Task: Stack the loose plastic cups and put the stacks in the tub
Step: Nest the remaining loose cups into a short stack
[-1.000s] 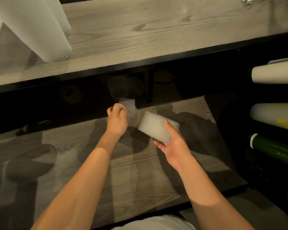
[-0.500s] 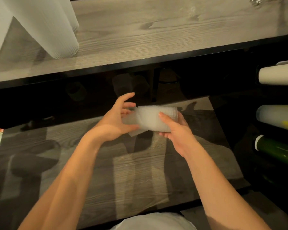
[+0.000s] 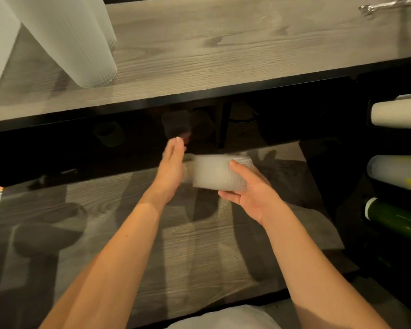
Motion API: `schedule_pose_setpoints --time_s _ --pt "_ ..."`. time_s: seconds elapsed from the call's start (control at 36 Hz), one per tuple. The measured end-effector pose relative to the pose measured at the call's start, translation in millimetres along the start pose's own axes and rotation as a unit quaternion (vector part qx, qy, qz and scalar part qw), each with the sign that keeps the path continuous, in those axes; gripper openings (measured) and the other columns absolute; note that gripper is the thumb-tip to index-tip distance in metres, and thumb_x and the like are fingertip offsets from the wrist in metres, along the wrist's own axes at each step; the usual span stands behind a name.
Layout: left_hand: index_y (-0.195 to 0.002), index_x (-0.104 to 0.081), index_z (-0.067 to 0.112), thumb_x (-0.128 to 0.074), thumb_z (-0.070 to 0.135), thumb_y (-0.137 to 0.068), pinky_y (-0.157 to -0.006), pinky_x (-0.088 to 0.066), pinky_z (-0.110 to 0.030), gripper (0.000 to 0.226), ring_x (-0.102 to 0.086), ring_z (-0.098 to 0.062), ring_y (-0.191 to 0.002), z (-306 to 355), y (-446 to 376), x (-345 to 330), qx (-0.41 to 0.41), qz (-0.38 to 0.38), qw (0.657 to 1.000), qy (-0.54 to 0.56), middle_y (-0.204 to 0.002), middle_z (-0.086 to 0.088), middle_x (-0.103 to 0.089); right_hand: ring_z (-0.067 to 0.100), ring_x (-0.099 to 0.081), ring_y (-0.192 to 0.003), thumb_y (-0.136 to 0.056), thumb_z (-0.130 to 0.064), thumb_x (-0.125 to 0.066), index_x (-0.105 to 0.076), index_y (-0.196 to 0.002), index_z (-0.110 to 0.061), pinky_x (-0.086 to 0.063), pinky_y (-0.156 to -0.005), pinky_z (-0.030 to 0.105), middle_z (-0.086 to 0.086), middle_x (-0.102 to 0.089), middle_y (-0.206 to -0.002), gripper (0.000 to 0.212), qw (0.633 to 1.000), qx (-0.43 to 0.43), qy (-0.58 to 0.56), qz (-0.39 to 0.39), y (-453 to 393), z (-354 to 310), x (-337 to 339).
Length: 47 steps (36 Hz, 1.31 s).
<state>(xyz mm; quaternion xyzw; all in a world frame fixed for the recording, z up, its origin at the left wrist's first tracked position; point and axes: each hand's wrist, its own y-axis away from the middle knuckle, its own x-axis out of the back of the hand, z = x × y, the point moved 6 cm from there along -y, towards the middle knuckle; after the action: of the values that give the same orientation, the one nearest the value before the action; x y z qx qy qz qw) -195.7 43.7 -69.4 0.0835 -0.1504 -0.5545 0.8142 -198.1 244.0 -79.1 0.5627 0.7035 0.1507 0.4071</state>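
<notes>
Right hand (image 3: pixel 252 195) has the cups (image 3: pixel 217 172) in its grip; left hand (image 3: pixel 171 169), flat and open, presses their end.

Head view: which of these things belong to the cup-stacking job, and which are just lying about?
Job:
short stack of frosted ribbed plastic cups, held in right hand
left hand, flat against its end
tall white cup stacks on upper wooden shelf

Lying about:
rolls at right
metal tool

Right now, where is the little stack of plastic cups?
In the head view's middle, the cup stack lies sideways in the right hand, above the lower shelf, the left hand flat against its end.
</notes>
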Motion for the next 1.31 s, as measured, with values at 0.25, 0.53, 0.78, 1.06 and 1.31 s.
schedule_pose_setpoints --time_s 0.25,0.53,0.78,1.06,1.31 --pt "-0.130 -0.049 0.023 -0.074 0.044 -0.079 -0.102 -0.041 -0.041 0.061 -0.048 -0.030 -0.117 -55 -17 -4 -0.041 -0.057 0.897 -0.436 -0.128 -0.007 -0.046 0.030 -0.062 -0.118 -0.088 -0.029 -0.080 -0.047 -0.145 -0.023 -0.059 -0.088 0.043 0.009 -0.057 -0.132 0.066 0.991 0.019 -0.041 0.125 -8 2 12" --pt "-0.149 -0.024 0.037 -0.081 0.024 -0.078 -0.103 -0.037 -0.023 0.091 -0.049 -0.003 -0.121 -31 10 9 -0.023 -0.149 0.976 -0.160 -0.118 0.012 -0.056 0.022 -0.064 -0.115 -0.084 -0.036 -0.083 -0.049 -0.142 -0.027 -0.060 -0.077 0.033 0.002 -0.061 -0.131 0.069 0.984 0.070 0.120 0.111 -14 -16 12" --pt "-0.132 -0.055 0.036 -0.071 0.037 -0.085 -0.104 -0.048 -0.042 0.049 -0.063 -0.014 -0.113 -33 15 26 0.032 -0.092 0.995 0.034 -0.121 0.002 -0.066 0.023 -0.065 -0.117 -0.084 -0.037 -0.083 -0.058 -0.135 -0.026 -0.059 -0.079 0.034 0.004 -0.066 -0.130 0.058 0.984 0.043 0.162 0.060 -14 -19 8" --pt "-0.119 -0.062 0.031 -0.055 0.042 -0.097 -0.094 -0.054 -0.047 0.027 -0.063 -0.019 -0.109 -29 16 40 0.038 0.077 0.995 0.049 -0.114 0.004 -0.063 0.028 -0.068 -0.114 -0.086 -0.039 -0.080 -0.057 -0.132 -0.026 -0.057 -0.084 0.039 0.009 -0.066 -0.129 0.053 0.995 0.035 0.056 0.080 -13 -13 13" --pt "-0.096 -0.044 0.014 -0.068 0.035 -0.083 -0.094 -0.054 -0.046 0.034 -0.065 -0.028 -0.113 -35 30 5 0.130 0.005 0.938 0.322 -0.121 -0.015 -0.065 0.030 -0.067 -0.116 -0.084 -0.042 -0.080 -0.049 -0.141 -0.019 -0.060 -0.086 0.040 0.012 -0.063 -0.133 0.069 0.991 0.032 -0.038 0.128 -11 10 6"
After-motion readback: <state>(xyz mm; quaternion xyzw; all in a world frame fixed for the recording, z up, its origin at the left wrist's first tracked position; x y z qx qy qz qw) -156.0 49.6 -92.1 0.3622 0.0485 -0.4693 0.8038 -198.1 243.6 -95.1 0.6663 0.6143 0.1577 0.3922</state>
